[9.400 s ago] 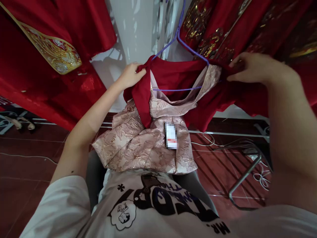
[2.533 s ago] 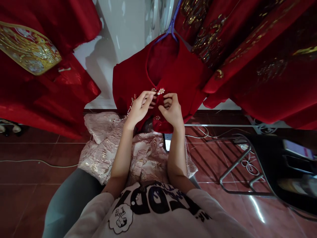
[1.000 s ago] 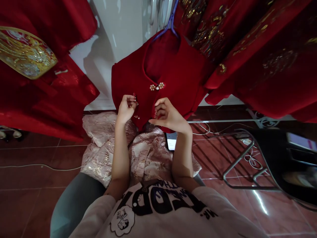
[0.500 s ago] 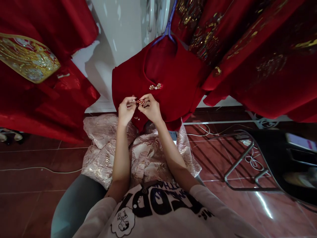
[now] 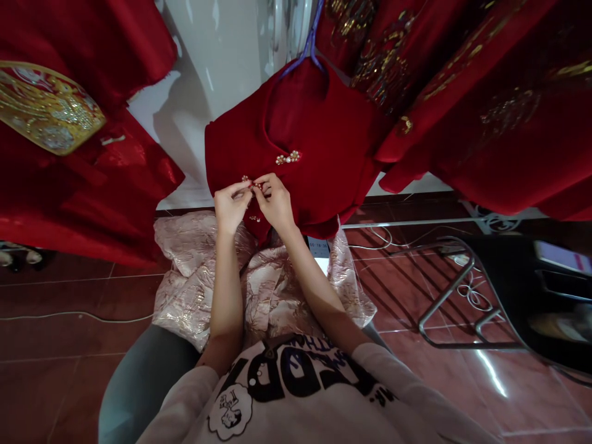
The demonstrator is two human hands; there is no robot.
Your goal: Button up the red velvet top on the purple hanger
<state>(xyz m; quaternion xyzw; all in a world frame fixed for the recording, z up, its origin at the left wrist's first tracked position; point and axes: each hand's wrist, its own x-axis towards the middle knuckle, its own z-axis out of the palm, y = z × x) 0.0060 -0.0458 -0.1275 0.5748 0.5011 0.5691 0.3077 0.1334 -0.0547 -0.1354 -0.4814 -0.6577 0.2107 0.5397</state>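
Note:
A sleeveless-looking red garment (image 5: 333, 148) hangs in front of me on a blue hanger (image 5: 309, 46). At its neckline is a fastened gold-and-pearl flower clasp (image 5: 288, 158). Lower on its front, my left hand (image 5: 230, 208) and my right hand (image 5: 276, 203) meet fingertip to fingertip. Both are pinched closed on a small beaded flower clasp (image 5: 258, 187), partly covered by the fingers. One more beaded flower (image 5: 245, 178) shows just above my left fingertips. Below the hands sits another small beaded ornament (image 5: 254, 219).
Shiny pink brocade fabric (image 5: 272, 290) covers my lap. Red embroidered garments (image 5: 462, 105) hang at the right, others (image 5: 69, 197) at the left. A black chair (image 5: 513, 290) with phones on it stands at right. A timer screen (image 5: 318, 246) shows by my lap; cables lie on the tiles.
The right fingers have shifted slightly left and now cover more of the beaded clasp. The flower above my left fingertips shows more. The whole view has moved a little.

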